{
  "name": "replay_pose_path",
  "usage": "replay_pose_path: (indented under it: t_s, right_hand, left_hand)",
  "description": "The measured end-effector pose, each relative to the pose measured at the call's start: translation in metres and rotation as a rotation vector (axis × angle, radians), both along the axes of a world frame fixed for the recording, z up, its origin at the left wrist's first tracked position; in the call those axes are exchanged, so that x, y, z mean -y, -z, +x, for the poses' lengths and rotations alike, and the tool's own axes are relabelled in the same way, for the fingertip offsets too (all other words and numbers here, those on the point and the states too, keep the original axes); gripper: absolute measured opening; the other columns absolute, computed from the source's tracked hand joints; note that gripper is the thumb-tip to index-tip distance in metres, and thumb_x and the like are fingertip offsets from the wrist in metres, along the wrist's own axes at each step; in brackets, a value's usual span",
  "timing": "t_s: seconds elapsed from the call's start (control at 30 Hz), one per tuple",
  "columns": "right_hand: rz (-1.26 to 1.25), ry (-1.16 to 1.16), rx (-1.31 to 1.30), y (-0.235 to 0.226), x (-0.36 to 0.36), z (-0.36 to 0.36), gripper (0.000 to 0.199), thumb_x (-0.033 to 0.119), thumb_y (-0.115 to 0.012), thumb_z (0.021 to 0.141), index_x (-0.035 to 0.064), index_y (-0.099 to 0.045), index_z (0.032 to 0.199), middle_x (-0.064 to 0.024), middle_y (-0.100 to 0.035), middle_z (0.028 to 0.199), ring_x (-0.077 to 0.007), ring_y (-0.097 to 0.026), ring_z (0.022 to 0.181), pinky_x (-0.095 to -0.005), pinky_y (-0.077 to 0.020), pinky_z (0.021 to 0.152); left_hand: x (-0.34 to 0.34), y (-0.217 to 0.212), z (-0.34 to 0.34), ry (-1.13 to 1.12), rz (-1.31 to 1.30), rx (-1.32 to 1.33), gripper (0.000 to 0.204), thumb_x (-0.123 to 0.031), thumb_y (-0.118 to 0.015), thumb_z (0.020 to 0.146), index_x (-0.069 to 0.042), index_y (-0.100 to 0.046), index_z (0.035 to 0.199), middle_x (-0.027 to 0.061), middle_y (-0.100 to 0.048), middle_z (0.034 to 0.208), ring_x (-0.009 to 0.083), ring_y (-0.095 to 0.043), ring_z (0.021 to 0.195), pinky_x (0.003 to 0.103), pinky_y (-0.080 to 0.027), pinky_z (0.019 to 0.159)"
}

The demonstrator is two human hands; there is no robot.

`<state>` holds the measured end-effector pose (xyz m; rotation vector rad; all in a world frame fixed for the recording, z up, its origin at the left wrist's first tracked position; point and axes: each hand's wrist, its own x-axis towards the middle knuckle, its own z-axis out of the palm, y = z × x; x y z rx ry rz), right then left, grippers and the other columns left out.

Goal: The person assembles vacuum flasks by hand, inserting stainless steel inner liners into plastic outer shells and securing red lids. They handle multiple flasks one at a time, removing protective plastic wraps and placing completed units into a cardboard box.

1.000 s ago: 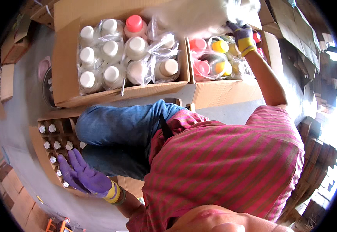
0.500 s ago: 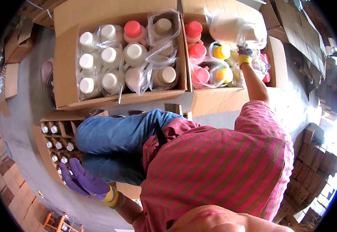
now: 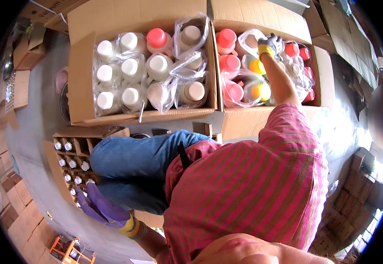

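Observation:
My right hand (image 3: pixel 270 44), in a grey glove with a yellow cuff, reaches into the right carton (image 3: pixel 262 121). Its fingers are curled on a plastic-bagged, pale-capped bottle (image 3: pixel 249 40) among pink-, yellow- and red-capped bottles. My left hand (image 3: pixel 103 209), in a purple glove, hangs low with fingers spread and holds nothing. It is beside a divided box (image 3: pixel 53 160) of small silver-capped bottles. The left carton (image 3: pixel 81 79) holds bagged white-capped bottles and one with a pink cap (image 3: pixel 157 38). My jeans and striped pink shirt fill the middle.
Stacks of small cardboard boxes (image 3: pixel 13 88) line the left side of the concrete floor. An orange stool (image 3: pixel 70 253) stands at the bottom left. Bricks (image 3: pixel 358 198) are piled at the right, near another person (image 3: pixel 382 114). Flattened cardboard (image 3: pixel 345 26) lies at the top right.
My right hand came down from above the right carton and lowered the bagged bottle in among the others. My left hand stayed by the divided box.

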<state>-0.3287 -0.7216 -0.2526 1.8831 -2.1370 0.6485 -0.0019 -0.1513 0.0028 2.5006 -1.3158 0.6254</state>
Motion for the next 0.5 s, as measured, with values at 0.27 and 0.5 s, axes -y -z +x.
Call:
replay_pose_path:
  t_s: [0.27, 0.5]
  right_hand:
    - [0.82, -0.408, -0.467, 0.078, 0.004, 0.05, 0.026, 0.024, -0.068, 0.076, 0.0086, -0.068, 0.097, -0.0118, -0.066, 0.093, -0.03, -0.06, 0.084, -0.0386, -0.0482, 0.078]
    - [0.948, -0.207, 0.075, 0.106, 0.005, 0.019, 0.023, 0.026, -0.072, 0.081, 0.005, -0.069, 0.089, -0.008, -0.066, 0.08, -0.0211, -0.059, 0.07, -0.0326, -0.0473, 0.069]
  left_hand:
    - [-0.042, 0.047, -0.006, -0.066, -0.341, -0.326, 0.053, -0.037, -0.041, 0.099, 0.006, -0.054, 0.126, 0.0264, -0.044, 0.136, 0.0395, -0.048, 0.124, 0.045, -0.043, 0.101]
    - [-0.06, 0.041, 0.004, -0.062, -0.231, -0.252, 0.048, -0.034, -0.044, 0.099, 0.004, -0.055, 0.126, 0.026, -0.045, 0.136, 0.0386, -0.049, 0.124, 0.045, -0.044, 0.1]
